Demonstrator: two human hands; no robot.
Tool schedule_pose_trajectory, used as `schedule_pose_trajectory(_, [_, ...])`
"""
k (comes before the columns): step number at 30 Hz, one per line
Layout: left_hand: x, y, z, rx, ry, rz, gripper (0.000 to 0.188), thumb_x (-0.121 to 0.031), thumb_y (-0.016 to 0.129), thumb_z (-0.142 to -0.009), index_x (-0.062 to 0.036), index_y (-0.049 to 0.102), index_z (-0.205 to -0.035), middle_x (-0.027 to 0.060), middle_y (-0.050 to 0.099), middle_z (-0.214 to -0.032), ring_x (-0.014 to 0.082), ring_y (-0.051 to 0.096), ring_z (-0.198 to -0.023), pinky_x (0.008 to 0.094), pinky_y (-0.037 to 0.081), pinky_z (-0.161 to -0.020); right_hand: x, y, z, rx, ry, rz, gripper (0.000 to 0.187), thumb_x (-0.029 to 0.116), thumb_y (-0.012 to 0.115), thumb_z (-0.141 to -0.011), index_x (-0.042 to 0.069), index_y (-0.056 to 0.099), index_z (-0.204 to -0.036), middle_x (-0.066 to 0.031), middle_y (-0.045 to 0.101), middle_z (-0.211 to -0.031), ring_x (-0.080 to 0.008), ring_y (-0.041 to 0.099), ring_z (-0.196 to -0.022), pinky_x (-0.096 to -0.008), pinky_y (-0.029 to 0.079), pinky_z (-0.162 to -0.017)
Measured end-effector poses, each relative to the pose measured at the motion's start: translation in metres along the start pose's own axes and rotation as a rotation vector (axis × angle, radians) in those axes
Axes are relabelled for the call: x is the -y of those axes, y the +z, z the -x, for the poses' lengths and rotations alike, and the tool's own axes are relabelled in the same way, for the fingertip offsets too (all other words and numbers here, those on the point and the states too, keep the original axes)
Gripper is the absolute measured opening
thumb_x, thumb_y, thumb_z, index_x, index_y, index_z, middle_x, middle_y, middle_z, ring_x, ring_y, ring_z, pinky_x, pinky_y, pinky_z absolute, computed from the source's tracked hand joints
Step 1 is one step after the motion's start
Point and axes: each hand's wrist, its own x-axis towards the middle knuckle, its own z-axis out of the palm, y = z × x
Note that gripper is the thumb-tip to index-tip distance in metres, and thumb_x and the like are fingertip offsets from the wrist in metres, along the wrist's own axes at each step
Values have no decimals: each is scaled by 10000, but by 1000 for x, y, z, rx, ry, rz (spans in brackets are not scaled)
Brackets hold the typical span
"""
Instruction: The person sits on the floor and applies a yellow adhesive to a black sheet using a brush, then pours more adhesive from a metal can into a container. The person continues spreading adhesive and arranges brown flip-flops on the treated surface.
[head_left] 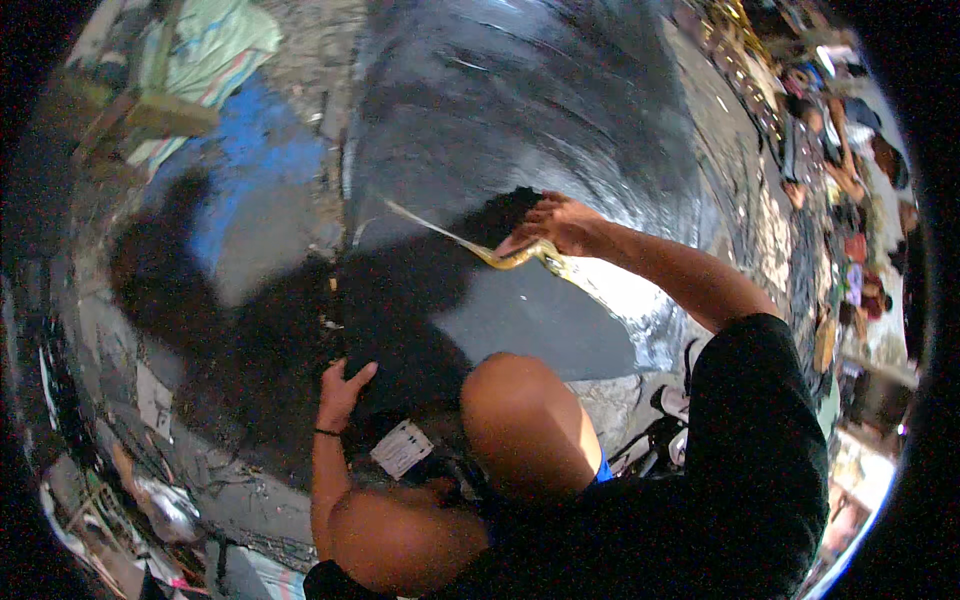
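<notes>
A wide dark sheet (420, 120) lies on the ground before me, glossy and streaked in its far part. Nearer my knee is a matte grey area (545, 320). Along the border between the two runs a thin yellowish strip (510, 262), curved and catching the light. My right hand (555, 225) reaches over the middle with its fingers curled closed at this strip; whether it is a separate piece or the edge of a film, I cannot tell. At the left border of the dark surface, my left hand (343, 392) rests low, thumb spread away from the fingers. Shadow hides part of its fingertips.
A small pale printed card (402, 449) lies beside my knee. Far left are a wooden piece (170, 112), a pale green woven sack (220, 45) and a blue patch (245, 130). Several people (820, 140) sit along the right. My shadow darkens the left half.
</notes>
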Motion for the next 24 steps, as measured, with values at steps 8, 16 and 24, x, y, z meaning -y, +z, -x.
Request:
schedule_pose_trajectory(8, [112, -9, 8, -52, 468, 154, 441, -196, 613, -874, -6, 522, -1262, 127, 553, -1277, 280, 508, -1174, 441, 358, -1049, 67, 93, 241, -72, 442, -106, 503, -1, 588, -691, 192, 648, -1152, -29, 620, -1186, -226, 539, -1175, -538, 299, -1099])
schedule_pose_trajectory(16, [215, 52, -42, 385, 119, 771, 254, -160, 606, -900, 8, 611, -1090, 120, 624, -1117, 253, 584, -991, 456, 472, -943, 148, 43, 265, -778, 1192, -648, 316, 72, 568, -869, 129, 621, -1175, -162, 662, -1049, -346, 629, -980, -407, 496, -826])
schedule_pose_trajectory(24, [143, 70, -48, 91, -329, 447, 309, -176, 641, -901, 74, 603, -1078, 114, 616, -1061, 216, 606, -878, 346, 539, -816, 152, 1, 266, -1579, 1327, -719, 295, 111, 566, -935, -21, 516, -1194, -83, 617, -1015, -128, 555, -913, -280, 459, -822])
